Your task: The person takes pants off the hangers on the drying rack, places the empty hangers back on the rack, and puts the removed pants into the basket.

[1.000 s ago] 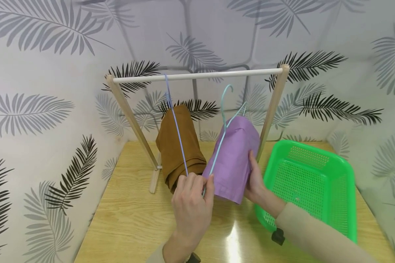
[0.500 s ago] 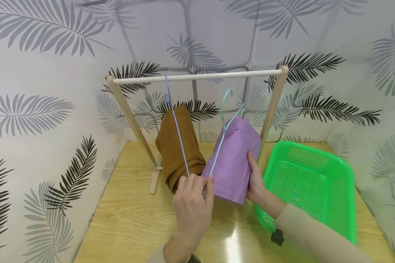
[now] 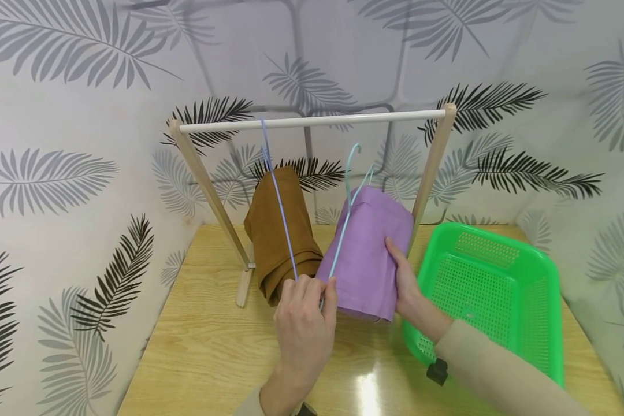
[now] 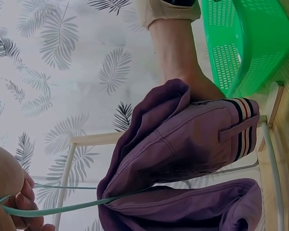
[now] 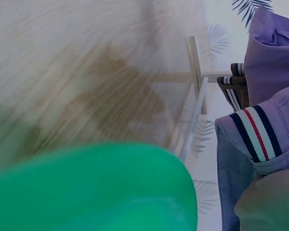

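Purple garment (image 3: 366, 248) drapes over the mint hanger (image 4: 53, 211), toward the tabletop's (image 3: 203, 346) rear edge. Left hand (image 3: 305, 323) pinches the hanger; right hand (image 3: 408, 287) grips cloth, fingers hidden. Uneven drape could cause slippage.

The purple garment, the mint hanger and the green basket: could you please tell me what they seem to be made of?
Purple garment: fabric, probably cotton-like, matte, with stitched seams and soft folds. Mint hanger: a thin, smooth rod, perhaps coated wire or plastic; its core is hidden. Green basket: likely moulded plastic, slightly glossy, with perforated walls in one even colour.
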`<state>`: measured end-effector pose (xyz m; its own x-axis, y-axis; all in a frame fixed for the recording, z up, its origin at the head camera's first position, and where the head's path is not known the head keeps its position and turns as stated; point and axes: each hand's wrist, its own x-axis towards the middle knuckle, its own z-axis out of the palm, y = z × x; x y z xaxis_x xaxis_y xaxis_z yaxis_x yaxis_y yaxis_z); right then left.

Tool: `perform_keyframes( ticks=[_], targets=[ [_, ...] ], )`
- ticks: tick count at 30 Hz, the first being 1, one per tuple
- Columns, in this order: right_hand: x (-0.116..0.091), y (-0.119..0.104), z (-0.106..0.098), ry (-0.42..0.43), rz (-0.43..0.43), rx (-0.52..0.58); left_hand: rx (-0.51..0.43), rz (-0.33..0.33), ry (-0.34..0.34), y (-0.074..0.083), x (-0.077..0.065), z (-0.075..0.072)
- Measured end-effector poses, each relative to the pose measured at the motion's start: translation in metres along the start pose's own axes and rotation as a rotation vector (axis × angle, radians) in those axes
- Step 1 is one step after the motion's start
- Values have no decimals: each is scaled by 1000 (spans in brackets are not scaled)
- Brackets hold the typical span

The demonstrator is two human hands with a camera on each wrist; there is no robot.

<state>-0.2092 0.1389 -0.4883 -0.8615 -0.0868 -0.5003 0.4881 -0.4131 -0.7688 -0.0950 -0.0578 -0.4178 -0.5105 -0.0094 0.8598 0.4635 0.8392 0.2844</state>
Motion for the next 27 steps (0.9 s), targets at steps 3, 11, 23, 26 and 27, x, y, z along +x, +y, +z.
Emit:
perform_keyframes(
  ticks=[3,11,23,26,27],
  targets=[
    [0,-4,-1,-7,6,-9,1,-4,4,-1,0,1],
    [-4,-14,-1,28,-12,-33,13,-14,8,-3,-1,4],
    [-15,-29,6,190,-151,-81,35,-32,-13,-4,-3,6],
    [-17,-31,9,214,-170,-74,52,-45,-24,-3,-3,6],
    [-18,-32,11,222,-177,-72,61,-48,-28,-3,-2,5]
  ],
)
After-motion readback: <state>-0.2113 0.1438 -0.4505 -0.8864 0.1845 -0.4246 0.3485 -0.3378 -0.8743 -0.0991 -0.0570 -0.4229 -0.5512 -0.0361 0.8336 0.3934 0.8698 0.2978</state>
